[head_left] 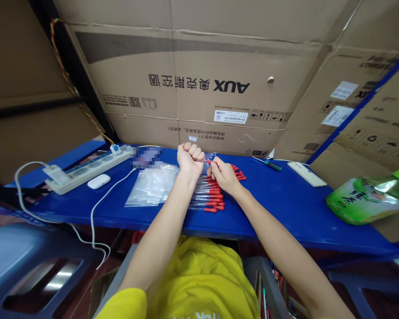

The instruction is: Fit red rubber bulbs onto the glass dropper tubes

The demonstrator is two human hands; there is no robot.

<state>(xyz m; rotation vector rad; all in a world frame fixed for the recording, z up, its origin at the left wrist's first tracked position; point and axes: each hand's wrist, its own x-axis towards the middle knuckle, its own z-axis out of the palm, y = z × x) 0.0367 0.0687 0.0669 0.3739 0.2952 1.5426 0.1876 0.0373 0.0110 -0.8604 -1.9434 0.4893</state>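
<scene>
My left hand [190,159] is closed in a fist above the row of droppers, and what lies inside it is hidden. Close beside it, the fingers of my right hand [224,176] pinch the red rubber bulb [212,163] of a dropper. Under and between my hands lie many droppers [214,192] with clear thin tubes and red bulbs, side by side with the bulbs toward the right. Clear plastic bags [151,185] lie flat to the left of them, partly behind my left forearm.
A white power strip [93,166] with plugs and cables and a white earbud case [99,181] are at left. Toward the right lie a green-handled screwdriver [271,165], a white phone [306,173] and a green jug [365,199]. Cardboard [193,57] walls the blue table's back.
</scene>
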